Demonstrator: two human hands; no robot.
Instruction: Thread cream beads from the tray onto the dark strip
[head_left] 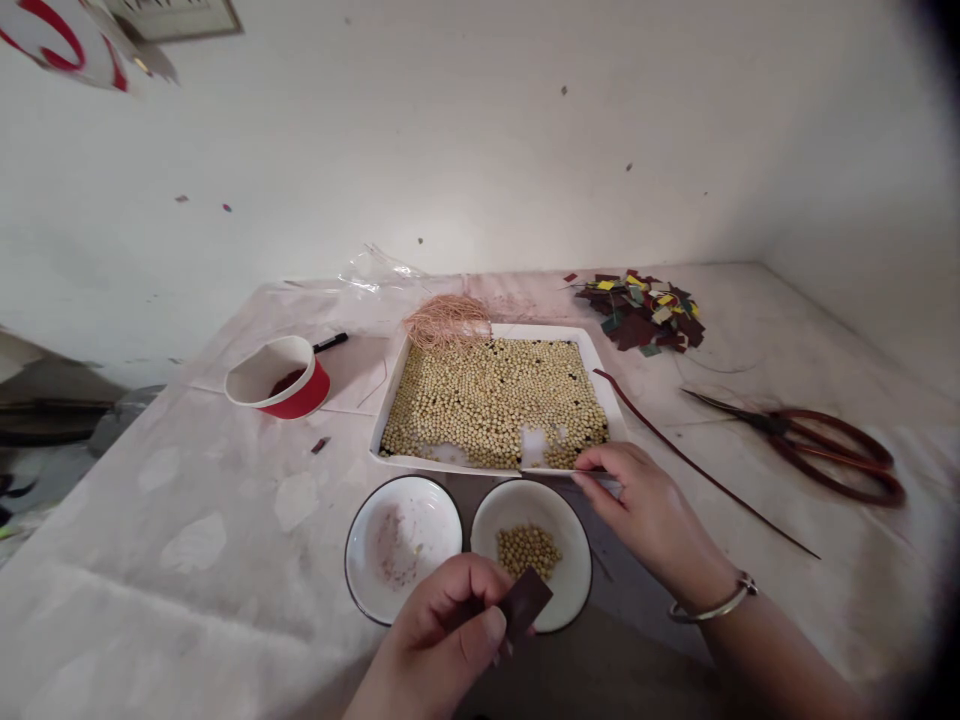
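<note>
seeming light, stiff: dark chip, best edge-held, is pinched by left hand; thin tool by right hand, near-right corner of tray.

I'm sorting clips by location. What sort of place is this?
Probably a small craft workspace, judging by the scissors, the white tray of bead-like pieces and the pile of coloured scraps.

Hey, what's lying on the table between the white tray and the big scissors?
A long, thin dark-red strip lies slantwise between the white tray and the scissors; the head view shows it.
</note>
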